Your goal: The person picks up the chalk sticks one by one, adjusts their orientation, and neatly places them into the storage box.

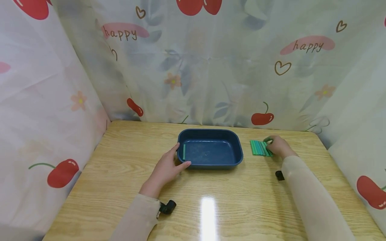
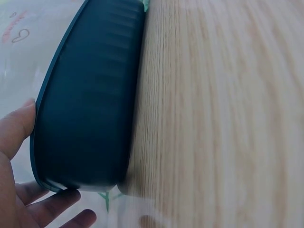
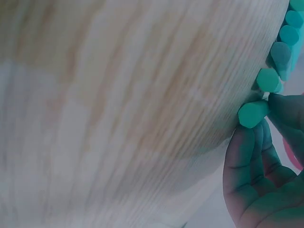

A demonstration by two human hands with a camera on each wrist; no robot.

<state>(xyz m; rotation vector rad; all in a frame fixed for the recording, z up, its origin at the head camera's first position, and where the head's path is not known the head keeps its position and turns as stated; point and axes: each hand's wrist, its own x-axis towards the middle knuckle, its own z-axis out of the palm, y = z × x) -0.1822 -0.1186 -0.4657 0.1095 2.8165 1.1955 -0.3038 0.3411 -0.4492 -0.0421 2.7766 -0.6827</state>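
Note:
A dark blue rectangular tray [image 1: 209, 152] with raised walls stands on the table, one green stick [image 1: 184, 152] lying against the inside of its left end. My left hand [image 1: 167, 167] holds that end, thumb at the front left corner and fingers spread along the left side. To the tray's right, green and teal chalk-like sticks [image 1: 257, 148] lie side by side in a row. My right hand [image 1: 278, 146] is at the right end of this row. Its thumb and fingers pinch a round green stick [image 3: 253, 114], close beside another stick [image 3: 269, 80].
Light wood-grain table [image 1: 241, 201] underneath everything. A patterned curtain [image 1: 208, 67] rises along the back edge and both sides. A small black device [image 1: 168, 207] sits at the left wrist, another black piece [image 1: 279, 175] at the right.

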